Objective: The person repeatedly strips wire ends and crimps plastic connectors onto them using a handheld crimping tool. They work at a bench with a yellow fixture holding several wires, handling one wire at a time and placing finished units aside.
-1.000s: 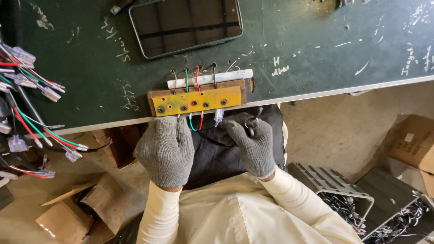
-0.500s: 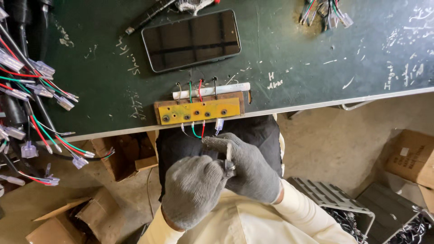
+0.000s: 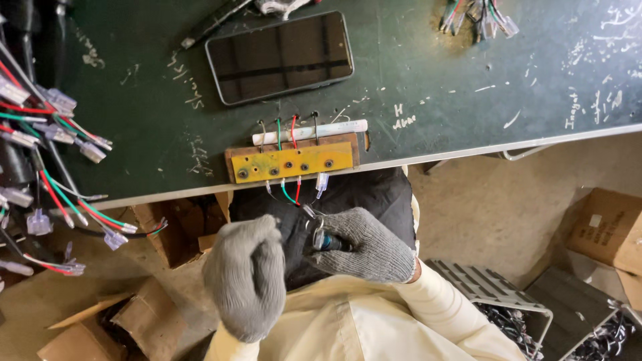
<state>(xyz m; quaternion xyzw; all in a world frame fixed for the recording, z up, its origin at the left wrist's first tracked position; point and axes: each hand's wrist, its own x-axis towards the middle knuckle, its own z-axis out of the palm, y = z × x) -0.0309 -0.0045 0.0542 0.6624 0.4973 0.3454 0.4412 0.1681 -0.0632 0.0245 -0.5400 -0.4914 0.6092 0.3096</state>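
Grey knit gloves at work below a green table edge.
Coloured wire bundles (image 3: 47, 167) with clear plugs lie far left on the table (image 3: 468, 80). Near the person, the left hand (image 3: 249, 277) is curled into a loose fist; whether it holds anything cannot be told. A yellow block (image 3: 291, 162) sits at the table edge, wires (image 3: 291, 194) hanging below it, a dark phone (image 3: 281, 57) beyond. Just right, the right hand (image 3: 364, 247) is closed around a small dark tool (image 3: 324, 239), close under those wires.

Phone (image 3: 279, 56): lying dark-screened on the green table (image 3: 468, 73).
Wire bundles (image 3: 47, 154): spreading across the left edge.
Cardboard boxes (image 3: 608, 230): sitting on the floor.
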